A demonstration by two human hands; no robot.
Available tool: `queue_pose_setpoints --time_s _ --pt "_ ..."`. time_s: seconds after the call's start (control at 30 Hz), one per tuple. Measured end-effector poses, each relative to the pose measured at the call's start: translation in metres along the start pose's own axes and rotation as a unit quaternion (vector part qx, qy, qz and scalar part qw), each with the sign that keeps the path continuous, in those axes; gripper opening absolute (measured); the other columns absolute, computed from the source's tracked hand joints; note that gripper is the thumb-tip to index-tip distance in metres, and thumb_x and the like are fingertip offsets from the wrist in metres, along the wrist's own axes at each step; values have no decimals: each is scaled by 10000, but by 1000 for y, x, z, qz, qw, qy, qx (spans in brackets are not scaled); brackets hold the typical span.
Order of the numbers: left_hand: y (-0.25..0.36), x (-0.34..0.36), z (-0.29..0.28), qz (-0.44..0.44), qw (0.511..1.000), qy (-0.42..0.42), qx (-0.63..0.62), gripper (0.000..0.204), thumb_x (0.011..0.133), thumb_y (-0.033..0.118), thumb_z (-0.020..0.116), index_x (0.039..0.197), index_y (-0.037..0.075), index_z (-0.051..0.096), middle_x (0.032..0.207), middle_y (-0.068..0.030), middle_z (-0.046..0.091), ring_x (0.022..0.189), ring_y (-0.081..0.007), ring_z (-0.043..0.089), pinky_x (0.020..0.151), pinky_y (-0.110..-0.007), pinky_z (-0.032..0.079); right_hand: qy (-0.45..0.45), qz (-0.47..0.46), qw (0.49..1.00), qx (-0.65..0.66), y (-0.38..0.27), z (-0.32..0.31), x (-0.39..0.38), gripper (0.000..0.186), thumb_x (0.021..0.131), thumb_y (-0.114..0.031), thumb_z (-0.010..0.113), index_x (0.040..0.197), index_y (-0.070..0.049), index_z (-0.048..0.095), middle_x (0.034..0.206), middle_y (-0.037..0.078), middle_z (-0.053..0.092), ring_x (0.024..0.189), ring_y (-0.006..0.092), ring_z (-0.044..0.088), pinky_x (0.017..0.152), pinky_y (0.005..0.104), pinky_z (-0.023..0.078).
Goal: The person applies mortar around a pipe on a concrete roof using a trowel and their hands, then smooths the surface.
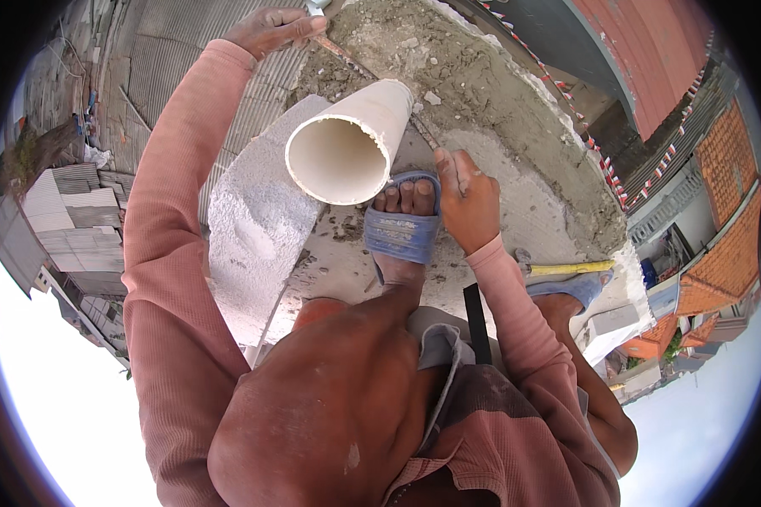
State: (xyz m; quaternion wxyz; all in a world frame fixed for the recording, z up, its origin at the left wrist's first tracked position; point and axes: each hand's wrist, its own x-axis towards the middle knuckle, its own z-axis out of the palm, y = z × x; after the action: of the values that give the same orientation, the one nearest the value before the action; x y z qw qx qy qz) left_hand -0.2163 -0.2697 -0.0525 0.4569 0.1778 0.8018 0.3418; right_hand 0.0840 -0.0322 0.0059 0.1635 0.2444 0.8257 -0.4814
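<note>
A wide white plastic pipe (397, 110) stands tilted with its open, rough-edged end toward me. My left hand (277, 32) is up at the far left, its fingers closed on one end of a thin, rusty-brown rod (342, 55). A small pale piece shows beside those fingertips. The rod runs slantwise behind the pipe, which hides its middle. My right hand (469, 198), just right of the pipe, grips the rod's other end. Below the pipe's mouth is my foot in a blue slide sandal (402, 232).
A yellow-handled tool (571, 269) lies by my other sandal (579, 291). A white speckled block (258, 207) is left of the pipe. Wet grey mortar (499, 118) covers the ledge beyond. Corrugated roofs (177, 51) and red-white bunting (617, 182) lie past its edges.
</note>
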Motion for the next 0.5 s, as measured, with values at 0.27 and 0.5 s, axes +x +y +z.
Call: queue_pose_setpoints --time_s 0.27,0.5 --pt "25 -32 33 31 998 49 7 559 937 619 625 772 88 687 659 31 489 612 -83 417 560 -290 338 -56 10 997 54 15 -21 -24 227 1047 -248 530 981 -50 622 775 220 634 722 457 618 617 444 488" --pt "0 -11 -11 -37 997 62 -23 539 925 625 635 760 114 682 665 39 492 653 -89 439 601 -278 362 14 -94 995 0 -3 5 11 197 1026 -238 550 1021 -55 623 680 226 612 653 447 630 574 484 481"
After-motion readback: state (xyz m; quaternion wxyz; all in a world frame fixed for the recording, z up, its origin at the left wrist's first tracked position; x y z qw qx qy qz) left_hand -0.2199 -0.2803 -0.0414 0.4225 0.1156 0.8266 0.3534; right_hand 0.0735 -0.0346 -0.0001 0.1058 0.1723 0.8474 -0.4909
